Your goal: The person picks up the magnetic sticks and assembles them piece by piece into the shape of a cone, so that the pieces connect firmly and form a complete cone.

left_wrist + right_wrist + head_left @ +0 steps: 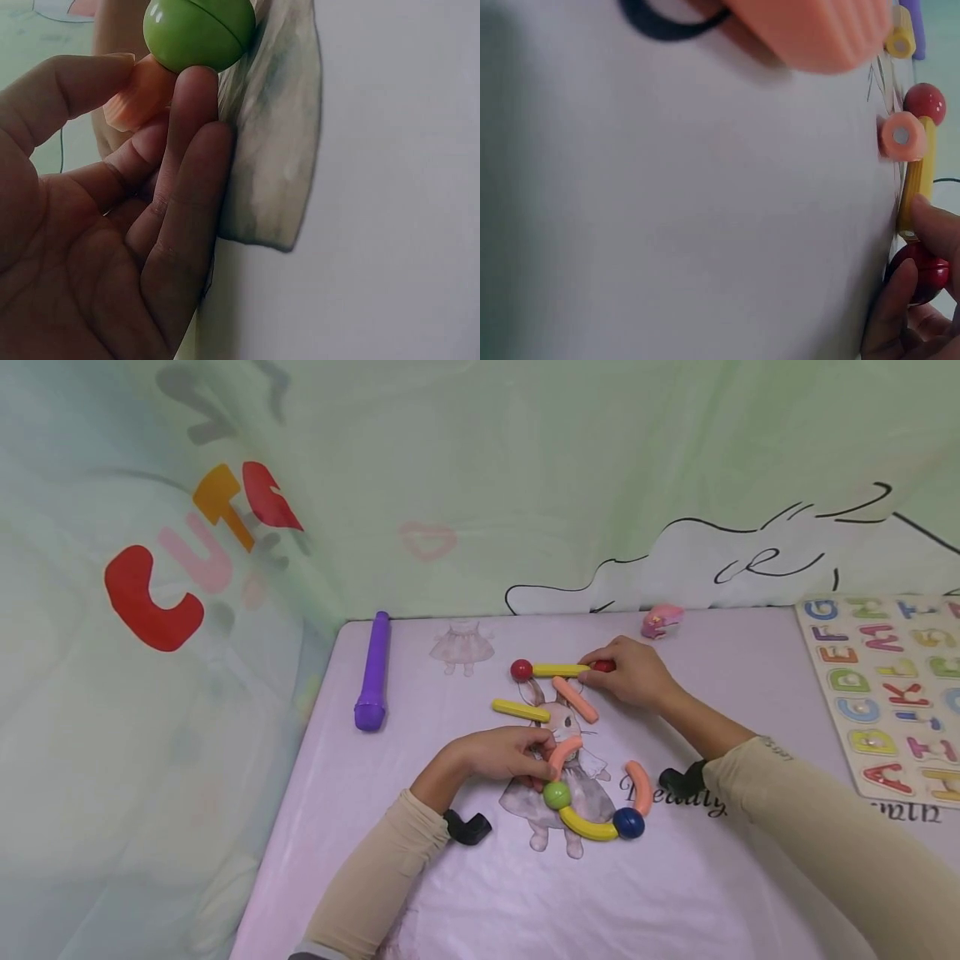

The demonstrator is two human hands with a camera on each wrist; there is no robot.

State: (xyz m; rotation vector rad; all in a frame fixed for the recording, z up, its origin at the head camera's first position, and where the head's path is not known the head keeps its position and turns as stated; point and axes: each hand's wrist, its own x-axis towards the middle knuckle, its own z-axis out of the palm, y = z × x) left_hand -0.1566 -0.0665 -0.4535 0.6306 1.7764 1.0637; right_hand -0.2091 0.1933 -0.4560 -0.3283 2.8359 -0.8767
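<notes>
My left hand pinches a short curved orange stick between thumb and fingers; a green ball is on its end. From that ball run a curved yellow stick, a blue ball and another curved orange stick, forming an open arc. Farther back, my right hand grips a red ball at the right end of a straight yellow stick. A second red ball is on its left end. Between the hands lie a straight orange stick and a loose yellow stick.
A purple microphone-shaped toy lies at the left. Near the back edge sits a small pink toy. An alphabet board is at the right. Printed cloth hangs behind the rabbit-patterned table cover.
</notes>
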